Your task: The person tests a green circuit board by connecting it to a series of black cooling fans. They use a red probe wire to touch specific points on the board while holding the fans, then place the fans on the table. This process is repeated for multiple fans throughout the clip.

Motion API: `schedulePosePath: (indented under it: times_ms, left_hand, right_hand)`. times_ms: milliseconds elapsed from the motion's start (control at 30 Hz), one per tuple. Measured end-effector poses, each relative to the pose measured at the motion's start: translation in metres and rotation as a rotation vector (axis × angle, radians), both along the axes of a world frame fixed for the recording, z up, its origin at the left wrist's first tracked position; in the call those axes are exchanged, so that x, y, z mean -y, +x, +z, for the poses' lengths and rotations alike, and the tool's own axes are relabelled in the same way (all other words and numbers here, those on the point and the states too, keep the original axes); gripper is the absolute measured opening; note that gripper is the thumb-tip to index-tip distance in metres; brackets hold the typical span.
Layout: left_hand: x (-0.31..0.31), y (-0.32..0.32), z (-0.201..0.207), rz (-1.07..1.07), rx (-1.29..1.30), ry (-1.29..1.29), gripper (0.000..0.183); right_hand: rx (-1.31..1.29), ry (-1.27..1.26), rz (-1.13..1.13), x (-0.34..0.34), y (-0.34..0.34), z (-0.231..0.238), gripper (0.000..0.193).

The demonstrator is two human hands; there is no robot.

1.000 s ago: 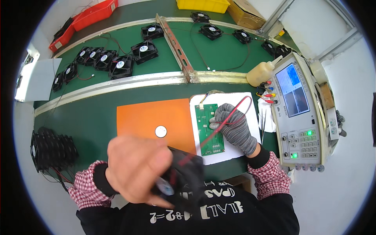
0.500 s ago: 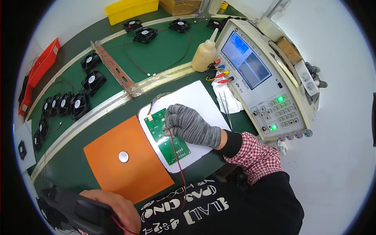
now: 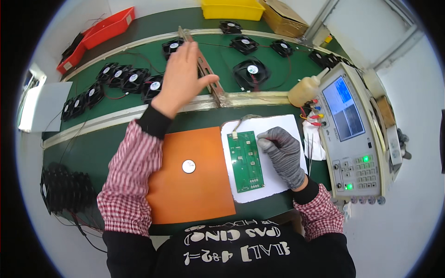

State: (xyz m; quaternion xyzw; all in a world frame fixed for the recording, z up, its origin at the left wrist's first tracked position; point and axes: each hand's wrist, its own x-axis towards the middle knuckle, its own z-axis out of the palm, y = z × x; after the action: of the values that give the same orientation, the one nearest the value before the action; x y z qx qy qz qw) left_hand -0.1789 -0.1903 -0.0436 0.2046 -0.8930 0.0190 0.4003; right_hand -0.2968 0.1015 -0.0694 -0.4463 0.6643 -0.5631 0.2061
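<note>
My left hand (image 3: 181, 76), bare, is stretched out over the rusty slotted metal bar (image 3: 207, 74), fingers extended and thumb spread, holding nothing. To its right, a black cooling fan (image 3: 251, 73) with a white round label lies on the green mat. My right hand (image 3: 282, 153), in a grey knit glove, is at the right edge of the green circuit board (image 3: 244, 173). Its fingers are curled closed, with nothing showing in them. The board lies on a white sheet (image 3: 278, 123), and a cable (image 3: 242, 121) runs to the white connector (image 3: 234, 135) at its top.
An orange mat (image 3: 199, 199) bears a round white disc (image 3: 188, 166). A tester (image 3: 354, 134) with a lit screen stands right, near a squeeze bottle (image 3: 303, 91) and tweezers (image 3: 311, 146). Several fans (image 3: 133, 78) lie beyond the rail; stacked fans (image 3: 67, 187) stand left.
My left hand has let go of the fan, which now lies beyond the rail. My right hand no longer pinches the red wire and has moved off the board's top. The view has shifted.
</note>
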Motion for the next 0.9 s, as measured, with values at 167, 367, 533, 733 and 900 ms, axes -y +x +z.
schedulePosePath:
  times_ms: [167,367,533,733,900]
  left_hand:
    - [0.045,0.017,-0.004,0.094,0.451,0.260,0.083]
    - [-0.123,0.061,0.049,-1.073,0.246,0.230,0.054]
    - [-0.146,0.122,0.052,-1.299,0.726,0.343,0.034]
    - [-0.071,0.168,0.067,0.194,0.490,-0.406,0.048]
    - [-0.121,0.151,0.034,-0.326,0.423,-0.125,0.037]
  right_hand:
    - [-0.228,-0.232,0.028,0.001,0.000,0.002,0.033]
    - [-0.589,-0.281,0.175,0.000,0.015,0.026,0.069]
    - [-0.982,-0.156,0.590,-0.006,0.025,0.033,0.050]
    - [-0.977,0.127,0.136,0.002,-0.008,0.029,0.016]
    - [-0.175,0.138,0.182,0.002,-0.001,0.014,0.013]
